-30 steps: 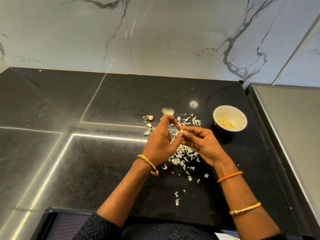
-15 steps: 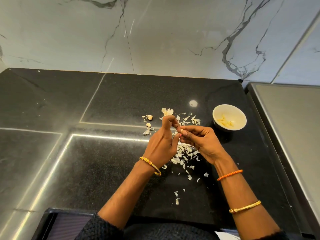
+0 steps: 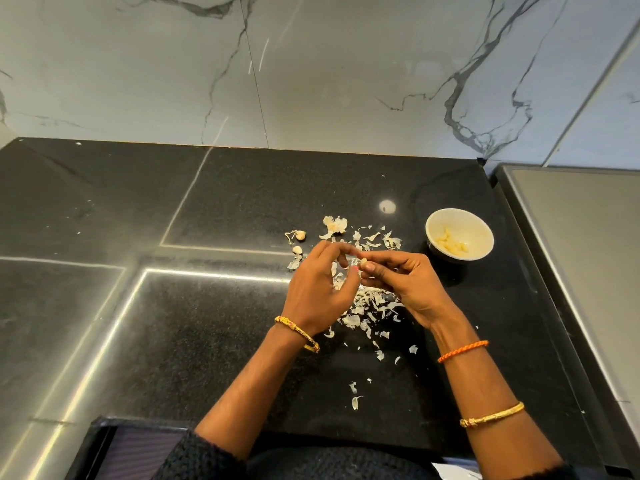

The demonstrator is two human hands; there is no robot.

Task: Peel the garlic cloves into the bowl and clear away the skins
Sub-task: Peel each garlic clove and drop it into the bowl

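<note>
Landmark: small round white ceramic bowl (image 3: 479, 230) on the black speckled stone countertop (image 3: 214, 341), holding several peeled pale-yellow garlic cloves (image 3: 452, 243).

Right hand (image 3: 410, 284), left of the bowl and slightly nearer the person, pinches a small pale garlic clove (image 3: 364, 262) between thumb and fingertips; the other fingers are curled under. The clove sits above the counter, well left of the bowl, not in it.

Left hand (image 3: 317, 289), further left of the bowl, has fingers bent toward the clove with the fingertips right at it (can't tell whether it grips the clove or a bit of skin, too small).

Scattered papery white garlic skins (image 3: 370, 306) lie on the counter below and between the hands, left of the bowl and nearer the person; a thinner scatter runs just left of the bowl's rim. Two small unpeeled garlic cloves (image 3: 300, 236) lie far left of the bowl, beyond the left hand.

Gold bangle (image 3: 298, 332) on the left wrist; orange thread band (image 3: 462, 351) on the right wrist, plus a second gold bangle (image 3: 491, 415) further up that forearm. White marble-veined wall (image 3: 311, 71) behind the bowl; grey metal surface (image 3: 581, 244) right of it.
</note>
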